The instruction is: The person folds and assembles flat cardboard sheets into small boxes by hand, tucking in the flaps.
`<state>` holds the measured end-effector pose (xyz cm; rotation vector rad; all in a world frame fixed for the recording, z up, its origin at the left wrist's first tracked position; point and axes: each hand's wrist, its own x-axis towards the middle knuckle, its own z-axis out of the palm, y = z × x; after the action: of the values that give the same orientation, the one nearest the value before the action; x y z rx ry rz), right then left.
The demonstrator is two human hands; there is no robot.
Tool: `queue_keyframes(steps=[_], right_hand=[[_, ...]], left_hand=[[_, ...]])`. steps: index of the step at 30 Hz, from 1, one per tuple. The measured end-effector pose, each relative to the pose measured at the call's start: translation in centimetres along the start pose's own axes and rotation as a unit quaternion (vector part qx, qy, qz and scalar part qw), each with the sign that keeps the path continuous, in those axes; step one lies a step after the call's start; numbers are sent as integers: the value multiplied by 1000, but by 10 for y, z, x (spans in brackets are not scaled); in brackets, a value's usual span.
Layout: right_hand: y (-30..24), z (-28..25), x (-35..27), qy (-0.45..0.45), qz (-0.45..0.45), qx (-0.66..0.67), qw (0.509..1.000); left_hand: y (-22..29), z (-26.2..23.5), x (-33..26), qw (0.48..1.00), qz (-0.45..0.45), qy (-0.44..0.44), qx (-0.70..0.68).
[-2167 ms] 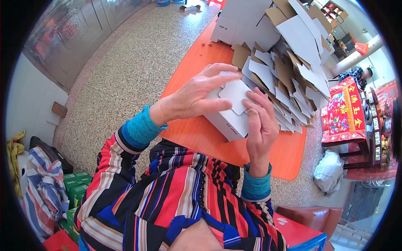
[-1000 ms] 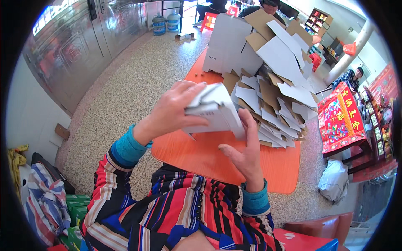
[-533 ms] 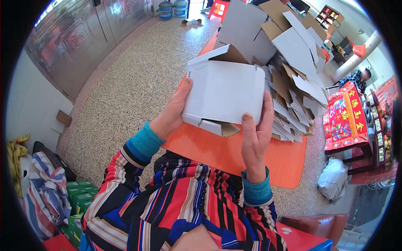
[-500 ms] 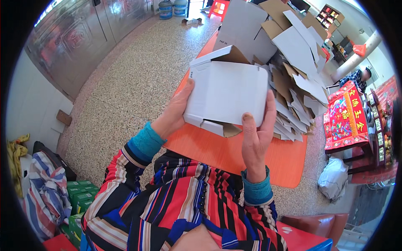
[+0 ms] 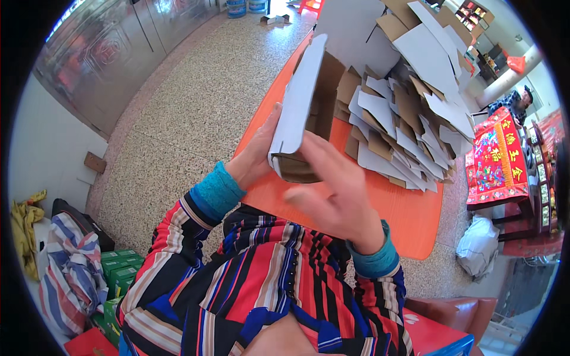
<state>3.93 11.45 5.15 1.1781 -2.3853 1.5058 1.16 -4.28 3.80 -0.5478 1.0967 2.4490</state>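
Note:
A cardboard box, white outside and brown inside, is held up over the near left part of the orange table. Its lid stands raised, so the hollow inside shows. My left hand grips the box's left side, its fingers partly hidden behind the panel. By the near right end of the box is my right hand, fingers apart and slightly blurred, with nothing in it. Its fingertips reach the box's near end; whether they touch it I cannot tell.
Flat cardboard blanks lie in a loose heap on the table's right side, with larger white sheets behind. At the right stand a red embroidered cloth and a white sack. Green boxes sit at the lower left. A person is far right.
The box has turned from its broad closed face to its side, and its lid now stands up. My right hand has let go of the right edge and moved left.

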Motion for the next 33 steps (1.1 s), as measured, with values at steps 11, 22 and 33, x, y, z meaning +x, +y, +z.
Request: queue_keyframes(steps=[11,22,33], right_hand=[[-5,1,7,76,177,176,965],[11,0,-7,65,-7,17,998],[46,-2,2,191,173,320,912]], left_hand=[[-28,-44,62,985,110,-108,78],[-14,-50,39,974,35,-225,-9],[-24,-47,56,981,25,-190,-2]])
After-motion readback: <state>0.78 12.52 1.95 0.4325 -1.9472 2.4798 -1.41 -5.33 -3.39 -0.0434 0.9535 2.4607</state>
